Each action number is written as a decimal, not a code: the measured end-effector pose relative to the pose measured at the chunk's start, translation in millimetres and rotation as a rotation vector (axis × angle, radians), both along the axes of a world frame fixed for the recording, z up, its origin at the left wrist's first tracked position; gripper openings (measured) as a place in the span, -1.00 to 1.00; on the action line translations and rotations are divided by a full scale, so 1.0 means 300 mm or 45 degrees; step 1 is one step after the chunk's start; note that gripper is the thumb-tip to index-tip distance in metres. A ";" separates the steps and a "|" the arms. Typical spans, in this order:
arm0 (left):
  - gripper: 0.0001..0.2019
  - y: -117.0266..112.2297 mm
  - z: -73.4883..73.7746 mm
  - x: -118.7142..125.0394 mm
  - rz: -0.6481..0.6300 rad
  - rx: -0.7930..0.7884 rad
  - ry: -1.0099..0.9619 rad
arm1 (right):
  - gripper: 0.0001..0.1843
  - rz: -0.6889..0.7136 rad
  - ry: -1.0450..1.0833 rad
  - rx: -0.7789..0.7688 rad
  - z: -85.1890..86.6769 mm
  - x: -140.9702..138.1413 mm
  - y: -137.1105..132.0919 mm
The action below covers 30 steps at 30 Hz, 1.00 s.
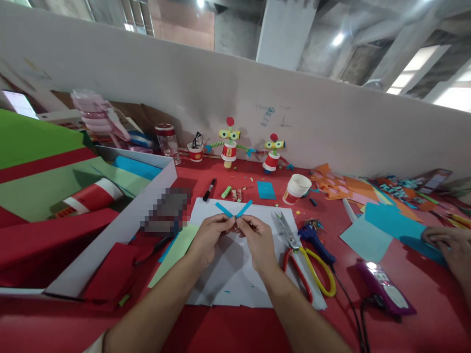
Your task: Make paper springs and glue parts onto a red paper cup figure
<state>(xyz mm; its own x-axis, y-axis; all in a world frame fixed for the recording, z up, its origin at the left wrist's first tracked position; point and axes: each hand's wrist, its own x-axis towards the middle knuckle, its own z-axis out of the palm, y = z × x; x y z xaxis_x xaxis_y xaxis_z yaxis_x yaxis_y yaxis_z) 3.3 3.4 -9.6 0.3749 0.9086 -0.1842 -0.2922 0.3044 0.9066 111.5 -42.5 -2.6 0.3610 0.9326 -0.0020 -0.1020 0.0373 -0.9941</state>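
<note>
A pale wall (221, 83) rises behind a red table (213, 331), where a person works bare-handed among paper and craft tools. An open box (121, 225), its white side facing the person's arms, takes up the table's left, while white sheets (228, 274) lie directly beneath the hands. Large scissors (294, 242) with one red and one yellow handle rest spread at the sheets' right edge, just beside a blue glue gun (316, 242). Two paper-cup figures (229, 151) with yellow eyepieces and coiled arms stand near the wall, straight beyond the hands. At far right, a co-worker's hand (449, 245) touches blue paper (393, 220); its grip cannot be made out. In the center, the left hand (208, 238) and right hand (261, 240) meet, fingers bent, thumbs and fingertips pinching the base of a blue paper V (244, 209) between them. Its two arms point up and away past the fingertips, the left arm leaning left and the right arm leaning right. Beyond it lie a blue square (266, 190), a black marker (209, 190) and small coiled paper springs (235, 194).
</note>
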 end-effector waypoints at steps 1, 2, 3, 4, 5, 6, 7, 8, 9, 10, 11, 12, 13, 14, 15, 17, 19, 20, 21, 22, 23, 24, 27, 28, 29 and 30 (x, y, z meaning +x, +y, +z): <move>-0.75 -0.002 0.002 -0.001 -0.014 0.009 0.009 | -0.83 -0.009 0.005 0.000 0.000 0.007 0.002; -0.76 -0.003 0.006 -0.002 -0.022 0.013 0.025 | -0.83 -0.017 0.006 0.003 0.000 0.014 0.004; -0.76 -0.005 0.010 -0.004 -0.016 0.015 0.049 | -0.83 -0.022 0.006 0.004 0.000 0.020 0.006; -0.77 -0.005 0.015 -0.005 -0.002 0.013 0.079 | -0.83 -0.023 0.007 0.001 0.001 0.024 0.007; -0.78 -0.005 0.020 -0.007 0.015 0.002 0.109 | -0.83 -0.023 0.012 -0.009 0.001 0.027 0.008; -0.78 -0.005 0.025 -0.008 0.028 -0.020 0.132 | -0.83 -0.015 0.017 -0.022 0.002 0.028 0.009; -0.79 -0.005 0.029 -0.010 0.035 -0.049 0.143 | -0.84 0.001 0.018 -0.036 0.003 0.029 0.009; -0.79 -0.004 0.033 -0.011 0.043 -0.079 0.143 | -0.84 0.018 0.014 -0.047 0.004 0.029 0.009; -0.79 -0.003 0.035 -0.012 0.056 -0.106 0.136 | -0.85 0.032 0.001 -0.055 0.005 0.030 0.009; -0.79 -0.002 0.037 -0.013 0.077 -0.127 0.123 | -0.85 0.041 -0.020 -0.059 0.007 0.032 0.009; -0.80 -0.001 0.038 -0.014 0.101 -0.138 0.102 | -0.86 0.046 -0.041 -0.062 0.008 0.034 0.009; -0.81 0.000 0.038 -0.014 0.117 -0.137 0.075 | -0.86 0.055 -0.060 -0.065 0.009 0.037 0.009; -0.80 0.000 0.038 -0.014 0.123 -0.127 0.045 | -0.86 0.066 -0.080 -0.067 0.009 0.041 0.010; -0.79 0.000 0.038 -0.014 0.114 -0.112 0.019 | -0.85 0.079 -0.107 -0.068 0.009 0.045 0.010; -0.78 0.000 0.037 -0.014 0.093 -0.092 0.004 | -0.85 0.089 -0.144 -0.061 0.007 0.048 0.010; -0.78 -0.001 0.034 -0.012 0.041 -0.067 0.007 | -0.86 0.077 -0.246 -0.042 0.002 0.055 0.010; -0.78 -0.003 0.032 -0.009 0.003 -0.075 0.028 | -0.87 0.043 -0.354 -0.037 -0.004 0.059 0.010; -0.78 -0.005 0.032 -0.007 -0.009 -0.081 0.036 | -0.87 0.036 -0.393 -0.041 -0.007 0.060 0.010; -0.77 -0.006 0.032 -0.006 -0.012 -0.080 0.043 | -0.86 0.036 -0.417 -0.049 -0.010 0.061 0.010; -0.77 -0.006 0.031 -0.004 -0.007 -0.072 0.051 | -0.85 0.042 -0.427 -0.060 -0.012 0.061 0.010; -0.77 -0.007 0.031 -0.003 -0.002 -0.061 0.062 | -0.85 0.048 -0.424 -0.069 -0.014 0.061 0.010; -0.77 -0.008 0.031 -0.002 0.008 -0.048 0.074 | -0.84 0.051 -0.412 -0.079 -0.015 0.059 0.010; -0.78 -0.009 0.030 0.002 0.070 -0.019 0.110 | -0.84 0.035 -0.315 -0.112 -0.013 0.049 0.012; -0.79 -0.010 0.030 0.003 0.098 -0.008 0.114 | -0.83 0.033 -0.260 -0.115 -0.011 0.044 0.012; -0.80 -0.011 0.030 0.004 0.129 0.005 0.113 | -0.83 0.042 -0.192 -0.114 -0.009 0.040 0.013; -0.81 -0.012 0.031 0.005 0.162 0.018 0.108 | -0.82 0.062 -0.116 -0.112 -0.007 0.036 0.013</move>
